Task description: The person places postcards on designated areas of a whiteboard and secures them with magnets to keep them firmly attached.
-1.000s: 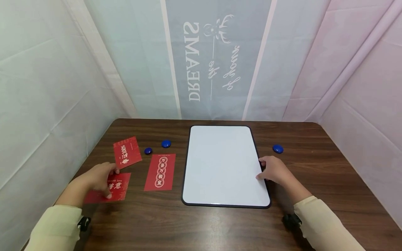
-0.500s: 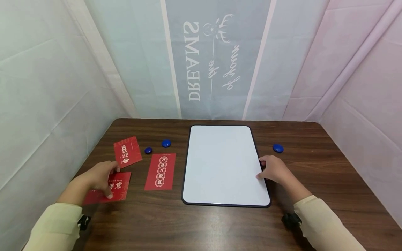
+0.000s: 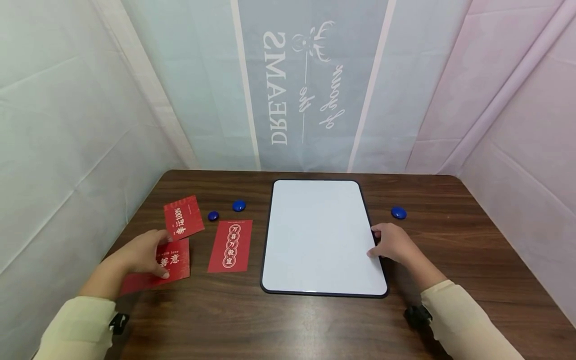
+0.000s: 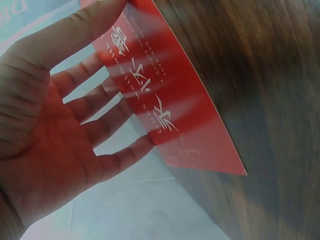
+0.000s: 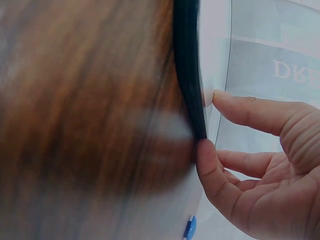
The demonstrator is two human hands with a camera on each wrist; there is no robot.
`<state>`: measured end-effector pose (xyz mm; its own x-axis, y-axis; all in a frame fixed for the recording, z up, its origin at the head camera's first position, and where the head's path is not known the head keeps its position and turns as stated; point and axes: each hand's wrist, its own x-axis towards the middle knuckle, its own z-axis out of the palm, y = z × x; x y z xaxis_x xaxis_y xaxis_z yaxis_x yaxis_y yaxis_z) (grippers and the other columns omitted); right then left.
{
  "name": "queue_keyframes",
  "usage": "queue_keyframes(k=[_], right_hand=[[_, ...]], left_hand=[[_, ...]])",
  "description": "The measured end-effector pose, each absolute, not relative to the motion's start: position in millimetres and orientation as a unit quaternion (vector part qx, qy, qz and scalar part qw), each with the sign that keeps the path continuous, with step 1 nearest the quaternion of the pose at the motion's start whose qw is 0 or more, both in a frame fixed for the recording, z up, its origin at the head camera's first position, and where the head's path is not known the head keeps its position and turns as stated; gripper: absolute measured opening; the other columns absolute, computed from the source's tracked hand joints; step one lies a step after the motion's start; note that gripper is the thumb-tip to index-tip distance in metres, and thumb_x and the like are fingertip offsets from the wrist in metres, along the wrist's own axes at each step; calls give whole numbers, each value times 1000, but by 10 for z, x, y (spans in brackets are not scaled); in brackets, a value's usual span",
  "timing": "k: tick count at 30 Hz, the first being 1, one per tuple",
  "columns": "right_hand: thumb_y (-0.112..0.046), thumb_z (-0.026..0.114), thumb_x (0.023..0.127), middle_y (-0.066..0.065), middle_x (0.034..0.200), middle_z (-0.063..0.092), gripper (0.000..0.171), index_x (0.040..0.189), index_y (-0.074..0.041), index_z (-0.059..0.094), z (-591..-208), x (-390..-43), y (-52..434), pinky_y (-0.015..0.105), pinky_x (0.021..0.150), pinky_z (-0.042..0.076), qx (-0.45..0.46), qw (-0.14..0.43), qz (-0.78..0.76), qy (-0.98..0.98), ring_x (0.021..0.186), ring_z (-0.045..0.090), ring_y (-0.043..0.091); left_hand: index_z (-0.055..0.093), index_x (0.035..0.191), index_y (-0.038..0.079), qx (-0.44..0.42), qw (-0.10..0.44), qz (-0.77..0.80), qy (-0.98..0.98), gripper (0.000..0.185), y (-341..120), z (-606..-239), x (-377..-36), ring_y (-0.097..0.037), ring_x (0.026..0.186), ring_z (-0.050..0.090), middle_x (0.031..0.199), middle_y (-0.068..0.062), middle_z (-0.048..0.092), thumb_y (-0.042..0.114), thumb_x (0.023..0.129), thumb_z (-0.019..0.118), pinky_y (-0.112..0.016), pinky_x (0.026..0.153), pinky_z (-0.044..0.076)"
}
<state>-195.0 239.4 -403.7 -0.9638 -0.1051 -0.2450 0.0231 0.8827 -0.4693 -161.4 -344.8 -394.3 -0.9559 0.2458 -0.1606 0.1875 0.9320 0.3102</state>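
In the head view my left hand (image 3: 143, 254) grips a red envelope (image 3: 180, 265) with white characters at the table's left. The left wrist view shows the thumb at one edge of this envelope (image 4: 170, 95) and the fingertips along the opposite edge. Its far edge meets or overlaps a second red envelope (image 3: 183, 216). My right hand (image 3: 392, 243) pinches the right edge of a white, black-framed whiteboard (image 3: 321, 235). In the right wrist view the thumb is on the whiteboard's (image 5: 187, 75) white face, with a finger against the dark frame.
A third red envelope (image 3: 230, 246) lies left of the whiteboard. Two round blue magnets (image 3: 239, 205) sit behind it, one smaller. Another blue magnet (image 3: 398, 213) is right of the whiteboard, beyond my right hand. Cloth walls (image 3: 315, 150) enclose the wooden table (image 3: 297, 325) at the back and sides.
The envelope in my left hand has turned slightly, its right end moving away from me toward the second envelope. My right hand and the whiteboard have stayed put.
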Motion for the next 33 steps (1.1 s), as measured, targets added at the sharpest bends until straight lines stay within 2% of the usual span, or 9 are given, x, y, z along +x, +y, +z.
queue_keyframes(k=[6, 10, 17, 21, 24, 28, 33], right_hand=[[-15, 88, 71, 33, 119, 57, 78, 130, 16, 49, -4048, -1952, 2393, 47, 77, 56, -21, 134, -245, 960, 71, 65, 21], [-15, 88, 71, 31, 119, 57, 78, 130, 16, 49, -4062, -1955, 2393, 47, 79, 56, -20, 134, -242, 961, 79, 65, 26], [-14, 89, 69, 30, 116, 59, 76, 128, 16, 51, -4059, -1946, 2391, 50, 82, 54, -23, 123, -236, 964, 97, 61, 38], [-13, 89, 68, 31, 115, 60, 75, 126, 17, 52, -4053, -1938, 2391, 51, 82, 53, -30, 119, -235, 964, 99, 60, 41], [-13, 89, 69, 31, 115, 59, 75, 126, 17, 52, -4049, -1941, 2396, 51, 82, 53, -31, 119, -235, 964, 100, 60, 42], [-13, 89, 69, 31, 115, 59, 75, 127, 17, 51, -4042, -1946, 2399, 51, 82, 53, -31, 120, -237, 964, 99, 60, 41], [-13, 89, 69, 31, 115, 59, 75, 127, 17, 51, -4033, -1945, 2392, 51, 81, 53, -30, 121, -235, 964, 99, 61, 41]], left_hand=[[59, 113, -2, 114, 65, 132, 982, 81, -3369, -3891, -1612, -35, 94, 58, 105, -18, 59, 29, 49, 97, -60, 78, 50], [62, 109, 1, 116, 45, 109, 986, 73, -3327, -3841, -1617, -36, 94, 59, 104, -17, 61, 24, 50, 97, -61, 75, 50], [65, 106, -2, 139, 17, 106, 984, 49, -3309, -3775, -1639, -37, 94, 61, 99, -16, 65, 1, 63, 87, -58, 80, 51], [67, 101, -3, 159, 7, 119, 980, 36, -3322, -3731, -1657, -32, 87, 62, 91, -11, 67, -10, 67, 76, -54, 79, 52], [68, 94, 1, 161, 6, 131, 978, 28, -3320, -3681, -1652, -25, 79, 60, 85, -5, 65, -12, 70, 70, -49, 73, 53], [67, 86, 7, 167, -1, 141, 976, 25, -3300, -3609, -1638, -19, 72, 53, 78, 0, 61, -14, 73, 66, -40, 65, 50], [65, 82, 9, 184, -7, 145, 972, 24, -3241, -3546, -1624, -16, 69, 49, 74, 3, 57, -15, 75, 63, -35, 61, 47]])
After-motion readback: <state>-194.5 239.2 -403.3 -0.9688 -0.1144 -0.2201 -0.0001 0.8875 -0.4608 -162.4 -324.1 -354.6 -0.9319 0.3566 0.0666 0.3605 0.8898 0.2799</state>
